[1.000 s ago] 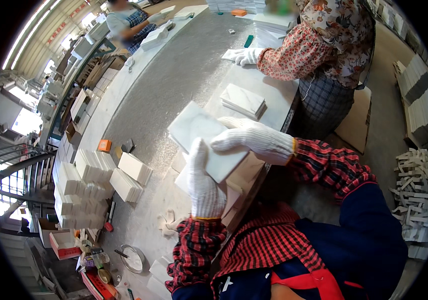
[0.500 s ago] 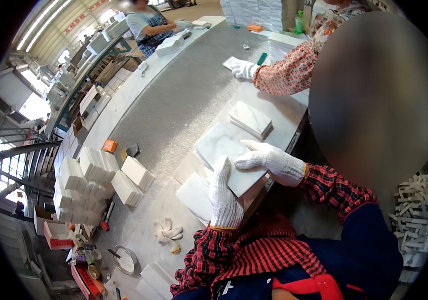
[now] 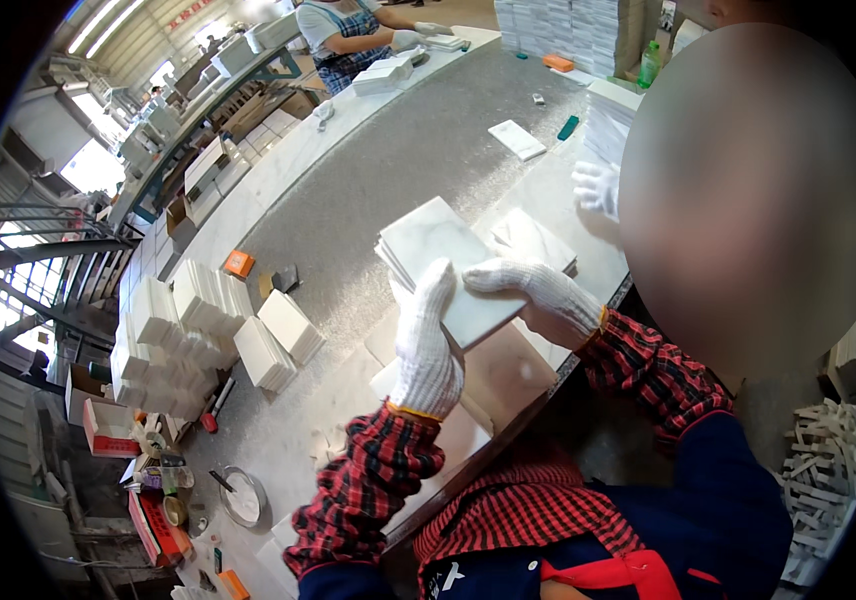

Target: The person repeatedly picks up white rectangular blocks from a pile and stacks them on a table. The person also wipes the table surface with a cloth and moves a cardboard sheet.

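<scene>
Both gloved hands, left hand (image 3: 428, 345) and right hand (image 3: 538, 298), closed round a small stack of white marble tiles (image 3: 443, 262) near the bench (image 3: 368, 170) edge; looks like squaring-up, next needs even setting down.

Two gloved hands (image 3: 428, 345), one green bottle (image 3: 650, 63), two orange blocks (image 3: 239, 263)

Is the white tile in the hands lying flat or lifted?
Lifted and tilted: both hands, left hand and right hand, grip the white tile above the table.

A small stack of white, grey-veined square stone tiles (image 3: 440, 262) sat tilted, lifted near the workbench's (image 3: 368, 170) right edge.
</scene>
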Available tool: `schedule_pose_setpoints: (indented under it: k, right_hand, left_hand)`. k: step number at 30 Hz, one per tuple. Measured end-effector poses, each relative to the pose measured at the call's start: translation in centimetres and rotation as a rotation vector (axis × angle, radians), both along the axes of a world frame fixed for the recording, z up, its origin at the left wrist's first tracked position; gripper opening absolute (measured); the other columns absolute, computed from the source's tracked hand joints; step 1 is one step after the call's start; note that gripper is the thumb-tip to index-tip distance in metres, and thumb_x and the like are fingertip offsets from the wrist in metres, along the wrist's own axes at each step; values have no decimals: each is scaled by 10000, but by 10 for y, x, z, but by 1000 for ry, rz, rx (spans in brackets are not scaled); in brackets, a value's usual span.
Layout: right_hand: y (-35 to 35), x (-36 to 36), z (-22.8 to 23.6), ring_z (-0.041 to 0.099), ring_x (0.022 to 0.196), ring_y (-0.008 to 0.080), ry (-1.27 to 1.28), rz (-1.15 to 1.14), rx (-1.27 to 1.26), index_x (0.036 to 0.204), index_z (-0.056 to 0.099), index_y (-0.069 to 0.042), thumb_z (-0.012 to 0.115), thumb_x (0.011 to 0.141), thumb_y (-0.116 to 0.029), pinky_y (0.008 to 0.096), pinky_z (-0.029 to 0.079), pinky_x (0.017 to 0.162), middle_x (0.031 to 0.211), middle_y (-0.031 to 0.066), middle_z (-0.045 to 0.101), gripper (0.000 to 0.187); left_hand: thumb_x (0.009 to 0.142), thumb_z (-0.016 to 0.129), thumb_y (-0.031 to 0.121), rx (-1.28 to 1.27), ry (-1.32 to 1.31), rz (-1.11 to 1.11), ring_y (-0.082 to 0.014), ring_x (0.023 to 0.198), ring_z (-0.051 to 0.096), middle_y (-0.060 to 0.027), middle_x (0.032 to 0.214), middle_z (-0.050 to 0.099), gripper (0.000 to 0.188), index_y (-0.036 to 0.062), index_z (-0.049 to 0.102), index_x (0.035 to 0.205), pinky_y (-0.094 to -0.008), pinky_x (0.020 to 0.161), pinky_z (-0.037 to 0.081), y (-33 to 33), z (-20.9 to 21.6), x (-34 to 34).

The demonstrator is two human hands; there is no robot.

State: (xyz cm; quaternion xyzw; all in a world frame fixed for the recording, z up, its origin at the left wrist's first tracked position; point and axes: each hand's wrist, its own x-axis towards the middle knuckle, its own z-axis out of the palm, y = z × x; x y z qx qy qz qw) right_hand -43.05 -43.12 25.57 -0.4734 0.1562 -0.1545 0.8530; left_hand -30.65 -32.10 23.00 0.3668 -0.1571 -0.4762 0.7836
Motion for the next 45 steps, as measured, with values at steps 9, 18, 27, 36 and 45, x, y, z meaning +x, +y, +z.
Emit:
schedule_pose_setpoints:
  k: [9,18,27,36,45]
  right_hand:
    - [-75,113,-42,651,1038,187,-30,-51,-81,1227,619,23,732,917,-279,320,523,918,1134,118,668,448]
    - [-130,199,-123,641,1109,232,232,-8,-143,1373,559,52,761,872,-334,356,495,978,1237,156,659,664]
    - [-148,220,-167,648,1153,223,298,143,-247,1432,548,18,750,881,-311,358,501,998,1289,156,670,673]
    - [-181,242,-78,598,1297,387,830,146,-1497,1391,606,18,679,813,-571,430,469,1094,1400,252,617,829]
    - [-84,238,8,655,1211,347,438,444,-1409,1365,637,5,666,895,-555,392,500,1055,1314,222,681,731]
  left_hand:
    - [1009,641,295,114,-121,-19,-255,1144,654,-128,1267,606,542,65,421,1448,-415,984,581,-70,-9,106]
    - [999,637,311,237,176,49,-305,1193,635,-125,1354,572,640,239,325,1553,-492,946,589,-120,-117,184]
    - [1005,620,270,195,100,165,-304,1198,628,-142,1407,523,670,255,270,1576,-455,880,617,-130,-183,198]
    - [929,637,548,780,-814,207,-397,1518,320,-308,1632,301,993,-69,233,1593,-406,1228,292,-75,-121,230]
    - [1011,644,277,451,-362,456,-175,1185,596,-27,1326,655,454,85,597,1420,-338,990,414,141,-161,266]
